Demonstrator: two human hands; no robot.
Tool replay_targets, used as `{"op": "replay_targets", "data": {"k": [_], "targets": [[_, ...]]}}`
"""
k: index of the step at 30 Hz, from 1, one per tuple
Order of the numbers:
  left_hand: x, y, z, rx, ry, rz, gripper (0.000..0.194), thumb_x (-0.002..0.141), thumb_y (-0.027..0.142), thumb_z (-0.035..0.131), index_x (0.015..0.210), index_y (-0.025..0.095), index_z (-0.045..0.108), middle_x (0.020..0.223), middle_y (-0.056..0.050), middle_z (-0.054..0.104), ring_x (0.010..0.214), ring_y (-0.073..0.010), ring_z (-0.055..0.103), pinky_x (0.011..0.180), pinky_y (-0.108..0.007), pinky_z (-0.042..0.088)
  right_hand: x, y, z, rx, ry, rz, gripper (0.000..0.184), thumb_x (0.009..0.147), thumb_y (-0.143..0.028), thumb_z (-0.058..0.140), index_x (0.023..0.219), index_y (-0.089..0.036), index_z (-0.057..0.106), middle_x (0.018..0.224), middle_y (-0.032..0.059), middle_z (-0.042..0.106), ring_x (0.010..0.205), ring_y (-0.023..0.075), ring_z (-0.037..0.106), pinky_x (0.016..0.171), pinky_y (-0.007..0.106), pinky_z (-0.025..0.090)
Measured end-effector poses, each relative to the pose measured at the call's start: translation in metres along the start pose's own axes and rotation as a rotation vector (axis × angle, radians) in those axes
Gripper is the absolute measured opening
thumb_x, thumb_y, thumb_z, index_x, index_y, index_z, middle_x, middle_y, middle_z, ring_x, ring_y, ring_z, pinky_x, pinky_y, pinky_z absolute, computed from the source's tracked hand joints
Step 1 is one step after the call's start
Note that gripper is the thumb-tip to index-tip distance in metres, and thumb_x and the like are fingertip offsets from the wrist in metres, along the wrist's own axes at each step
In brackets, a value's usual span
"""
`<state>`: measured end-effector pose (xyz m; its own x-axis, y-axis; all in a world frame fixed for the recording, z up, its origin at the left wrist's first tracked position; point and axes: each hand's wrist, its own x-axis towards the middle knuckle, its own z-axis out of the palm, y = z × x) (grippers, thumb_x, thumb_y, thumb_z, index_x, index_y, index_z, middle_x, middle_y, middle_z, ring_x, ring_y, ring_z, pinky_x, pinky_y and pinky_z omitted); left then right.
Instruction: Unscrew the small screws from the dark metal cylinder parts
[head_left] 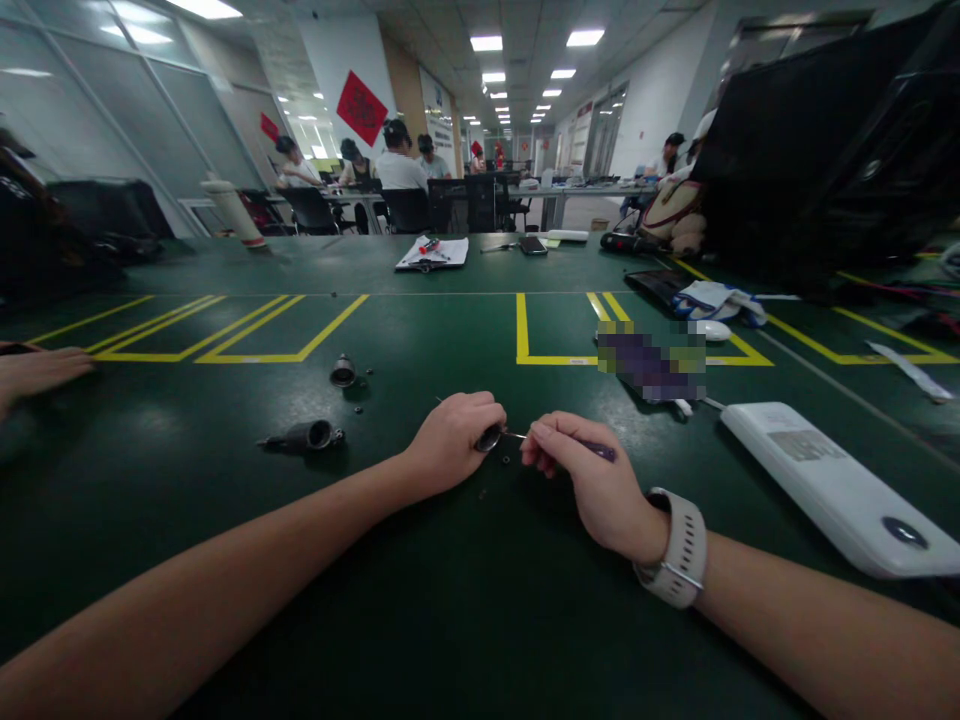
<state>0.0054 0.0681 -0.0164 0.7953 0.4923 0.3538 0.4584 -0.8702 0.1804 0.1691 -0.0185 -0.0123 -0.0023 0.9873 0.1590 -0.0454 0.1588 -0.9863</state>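
Observation:
Wrapped by the fingers of my left hand (456, 440) is a dark round metal part (489, 438), its hollow end turned to the right. My right hand (581, 470) grips a thin screwdriver (602, 451) with a purple handle. The shaft points left, and its tip is at or just inside the hollow end; I cannot tell whether they touch. Below the tip lies a small nut-like ring (506, 460). To the left, a dark cup-shaped metal part (343, 372) rests near a larger hollow part with a pointed end (304, 437). Tiny pieces are scattered beside them.
A white power bank (832, 490) lies at the right, cabled to a blurred-out device (651, 362). Another person's hand (45, 373) rests at the left edge. Yellow tape outlines (517, 330) mark the green table. Farther back are papers (450, 250) and a phone (533, 245).

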Motion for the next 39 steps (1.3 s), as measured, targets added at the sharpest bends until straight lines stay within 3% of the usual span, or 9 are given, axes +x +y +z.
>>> {"op": "replay_targets", "data": {"k": [4,8,14,17,24,27,32,36,39], "targets": [[-0.001,-0.002,0.001,-0.086,0.021,0.002,0.009,0.078,0.010,0.047,0.071,0.016,0.051,0.070,-0.001,0.053,0.065,-0.0131,0.049,0.059,-0.025,0.036,0.005,0.002,0.000,0.260,0.025,0.141,0.023,0.079,-0.026,0.054,0.060,-0.017,0.062,0.060,0.0006,0.057,0.056,0.0119,0.047,0.053,0.026,0.035],[-0.001,-0.004,0.002,-0.144,0.042,0.005,0.010,0.079,0.014,0.049,0.070,0.016,0.049,0.069,-0.001,0.052,0.065,-0.0122,0.049,0.059,-0.024,0.036,0.005,0.003,0.001,0.332,0.002,0.166,0.022,0.078,-0.026,0.054,0.060,-0.016,0.061,0.059,0.0008,0.057,0.055,0.0115,0.046,0.051,0.025,0.033],[0.001,-0.002,0.001,-0.048,0.017,-0.005,0.009,0.079,0.012,0.047,0.070,0.015,0.050,0.069,-0.001,0.051,0.063,-0.0129,0.047,0.057,-0.025,0.035,-0.002,0.000,0.000,-0.002,0.011,-0.038,0.023,0.084,-0.029,0.051,0.068,-0.019,0.063,0.067,0.0000,0.058,0.062,0.0127,0.050,0.057,0.026,0.037],[0.001,0.000,0.000,0.024,-0.008,0.002,0.009,0.077,0.010,0.046,0.072,0.015,0.052,0.071,-0.002,0.053,0.065,-0.0143,0.048,0.058,-0.026,0.034,-0.003,-0.002,0.001,-0.110,-0.024,-0.063,0.023,0.085,-0.029,0.050,0.069,-0.019,0.063,0.068,0.0000,0.057,0.065,0.0131,0.051,0.060,0.027,0.038],[-0.002,0.000,0.000,0.016,0.005,0.023,0.011,0.078,0.008,0.046,0.071,0.015,0.051,0.070,-0.001,0.052,0.064,-0.0135,0.047,0.059,-0.026,0.034,0.006,0.002,0.000,0.292,0.007,0.161,0.023,0.080,-0.025,0.052,0.061,-0.016,0.061,0.061,0.0005,0.057,0.055,0.0109,0.047,0.052,0.025,0.034],[-0.002,-0.001,0.001,-0.043,0.015,0.047,0.011,0.078,0.008,0.046,0.071,0.015,0.051,0.069,-0.001,0.052,0.063,-0.0127,0.047,0.060,-0.025,0.035,0.008,0.004,0.000,0.350,-0.022,0.195,0.024,0.079,-0.023,0.051,0.059,-0.015,0.061,0.059,0.0010,0.056,0.053,0.0103,0.046,0.050,0.024,0.033],[0.000,-0.002,0.002,-0.072,0.023,0.005,0.010,0.077,0.008,0.047,0.071,0.015,0.051,0.070,-0.001,0.052,0.064,-0.0126,0.048,0.060,-0.025,0.035,0.005,0.003,0.000,0.303,0.025,0.133,0.023,0.080,-0.025,0.052,0.061,-0.016,0.059,0.059,0.0004,0.056,0.053,0.0103,0.046,0.050,0.024,0.033],[0.000,0.000,0.001,0.002,0.004,0.010,0.009,0.076,0.009,0.047,0.072,0.015,0.051,0.069,-0.001,0.051,0.064,-0.0134,0.047,0.059,-0.025,0.034,0.000,0.002,0.000,0.063,0.017,-0.009,0.023,0.083,-0.028,0.051,0.066,-0.017,0.062,0.065,0.0004,0.058,0.060,0.0119,0.050,0.056,0.025,0.038],[0.000,0.001,0.001,0.038,-0.017,0.017,0.008,0.076,0.009,0.047,0.072,0.015,0.052,0.070,-0.001,0.052,0.065,-0.0141,0.048,0.059,-0.026,0.034,-0.001,0.003,0.000,-0.046,-0.001,-0.026,0.023,0.084,-0.029,0.051,0.067,-0.017,0.062,0.066,0.0001,0.058,0.062,0.0121,0.050,0.057,0.026,0.038]]}}
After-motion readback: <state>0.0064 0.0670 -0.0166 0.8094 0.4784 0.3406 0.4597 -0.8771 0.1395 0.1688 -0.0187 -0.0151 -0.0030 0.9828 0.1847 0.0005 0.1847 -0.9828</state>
